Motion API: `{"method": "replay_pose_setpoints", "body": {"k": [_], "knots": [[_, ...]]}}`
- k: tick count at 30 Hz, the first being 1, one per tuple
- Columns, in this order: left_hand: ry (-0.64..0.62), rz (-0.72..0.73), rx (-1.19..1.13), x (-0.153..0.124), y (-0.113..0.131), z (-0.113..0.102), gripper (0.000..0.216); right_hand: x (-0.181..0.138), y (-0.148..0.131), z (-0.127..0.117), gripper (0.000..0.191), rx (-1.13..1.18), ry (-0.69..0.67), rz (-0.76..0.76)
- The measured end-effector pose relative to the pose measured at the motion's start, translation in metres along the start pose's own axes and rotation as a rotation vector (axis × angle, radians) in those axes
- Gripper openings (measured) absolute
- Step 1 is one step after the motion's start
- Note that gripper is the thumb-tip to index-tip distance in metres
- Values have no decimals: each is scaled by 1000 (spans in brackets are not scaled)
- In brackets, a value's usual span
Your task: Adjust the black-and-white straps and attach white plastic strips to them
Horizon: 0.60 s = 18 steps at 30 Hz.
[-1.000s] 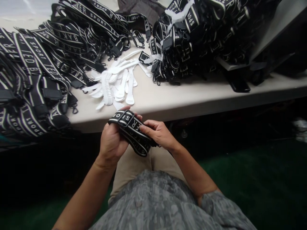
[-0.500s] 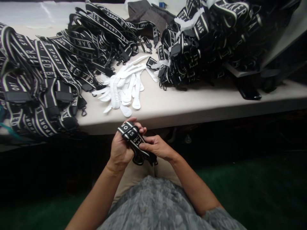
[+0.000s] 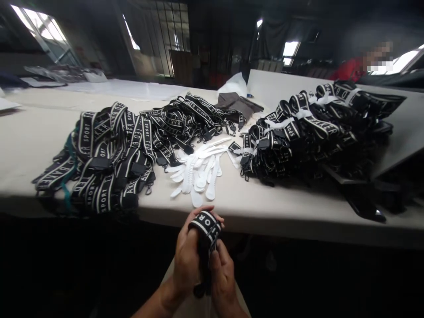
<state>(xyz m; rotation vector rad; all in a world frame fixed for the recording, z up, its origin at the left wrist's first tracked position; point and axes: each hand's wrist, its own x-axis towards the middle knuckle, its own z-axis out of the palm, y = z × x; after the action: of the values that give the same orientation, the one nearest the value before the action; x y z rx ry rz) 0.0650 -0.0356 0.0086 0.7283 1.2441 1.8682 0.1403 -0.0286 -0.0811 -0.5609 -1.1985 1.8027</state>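
Observation:
A black webbing strap (image 3: 206, 222) with white lettering and pale stripes is folded into a bundle in front of the table edge. My left hand (image 3: 186, 254) wraps round its left side, fingers curled behind the top loop. On the right side, my right hand (image 3: 222, 269) grips the bundle with the thumb against the webbing. The strap's lower end hangs dark between my palms, and its details are hard to make out. Just beyond my hands, white notched strips (image 3: 198, 170) lie in a loose pile on the table.
Loose lettered straps (image 3: 109, 150) heap up on the left of the pale table (image 3: 185, 217). To the right, bundles of straps (image 3: 288, 137) are tied with white strips. A dark flat object (image 3: 361, 205) lies at the right edge. A person in red (image 3: 347, 70) is at the back right.
The view has tilted up, showing more of the table and room. My right hand has moved from across the strap to upright along its side. The strap stays in both hands.

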Motion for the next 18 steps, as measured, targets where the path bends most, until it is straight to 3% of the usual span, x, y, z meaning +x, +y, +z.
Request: {"method": "replay_pose_setpoints", "body": {"k": [4, 6, 9, 12, 18], "knots": [[-341, 95, 541, -11, -22, -11, 50, -3, 10, -9, 53, 83, 332, 27], [-378, 148, 695, -17, -32, -11, 47, -9, 14, -12, 56, 79, 450, 6], [-282, 160, 724, -22, -40, -6, 42, -14, 17, -12, 45, 60, 504, -31], [-155, 181, 637, -27, -44, -6, 44, -9, 14, -6, 35, 5, 471, -43], [188, 93, 546, -37, -47, -41, 44, 6, 3, 8, 24, -232, 203, -163]]}}
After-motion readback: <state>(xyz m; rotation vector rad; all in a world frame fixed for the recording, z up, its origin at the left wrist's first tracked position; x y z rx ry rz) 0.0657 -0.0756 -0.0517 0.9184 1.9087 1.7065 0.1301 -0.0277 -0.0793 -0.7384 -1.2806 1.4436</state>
